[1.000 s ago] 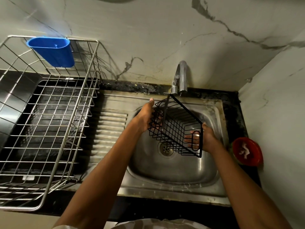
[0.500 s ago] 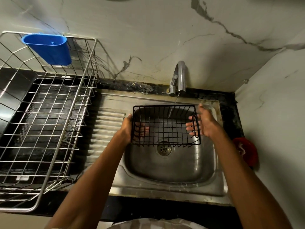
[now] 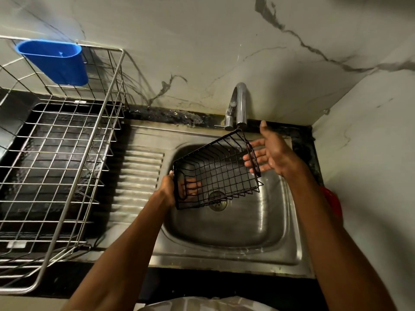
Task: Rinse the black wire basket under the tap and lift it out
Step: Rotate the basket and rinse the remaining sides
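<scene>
The black wire basket point(image 3: 221, 170) hangs tilted over the steel sink point(image 3: 226, 225), its right end raised toward the chrome tap point(image 3: 239, 106). My left hand point(image 3: 173, 189) grips the basket's lower left end, fingers curled through the wires. My right hand point(image 3: 268, 151) is at the basket's upper right end with fingers spread and straight, fingertips touching or just off the end wall. No stream of water is plainly visible under the spout.
A large steel wire dish rack point(image 3: 67, 153) stands on the counter at the left, with a blue plastic cup holder point(image 3: 56, 61) hooked on its back rim. A red object point(image 3: 332, 200) lies right of the sink, behind my right forearm. Marble walls close the back and right.
The basket was level half a second ago with both hands at its ends. Now it tilts, left end lowered, and my right hand has opened away from its right end.
</scene>
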